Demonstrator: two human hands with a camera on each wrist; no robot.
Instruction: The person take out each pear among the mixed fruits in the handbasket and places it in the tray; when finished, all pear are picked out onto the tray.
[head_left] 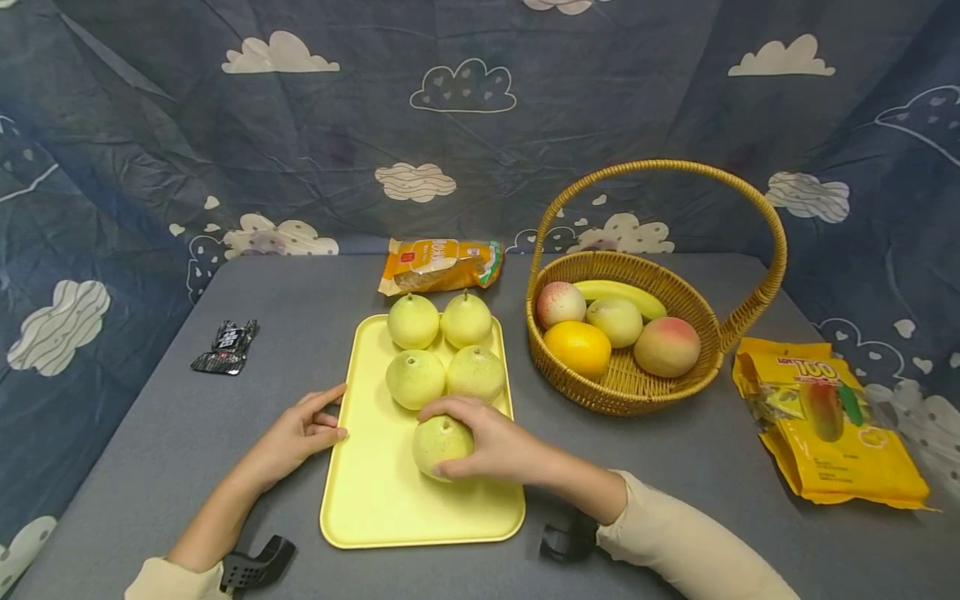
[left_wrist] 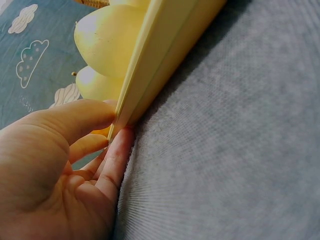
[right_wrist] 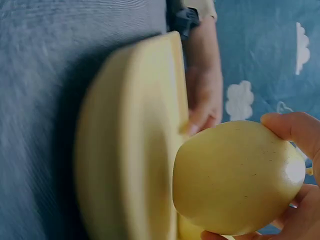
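Note:
My right hand (head_left: 487,442) grips a yellow-green pear (head_left: 435,446) over the near half of a yellow tray (head_left: 367,508). Thumb and fingers lie around the pear's side, and in the right wrist view that pear (right_wrist: 235,177) shows large beside the tray's wall. At the tray's left edge, my left hand (head_left: 288,442) holds the rim. In the left wrist view the thumb (left_wrist: 90,117) is at the rim (left_wrist: 131,82) and a finger lies at its underside. Several other pears (head_left: 415,379) stand in two rows on the tray's far half, stems up.
A wicker basket (head_left: 637,404) with a tall handle stands right of the tray, holding a banana, a lemon (head_left: 577,348), peaches and other fruit. An orange snack packet (head_left: 442,265) lies behind the tray. A yellow bag (head_left: 832,425) lies far right, a small black packet (head_left: 227,348) left.

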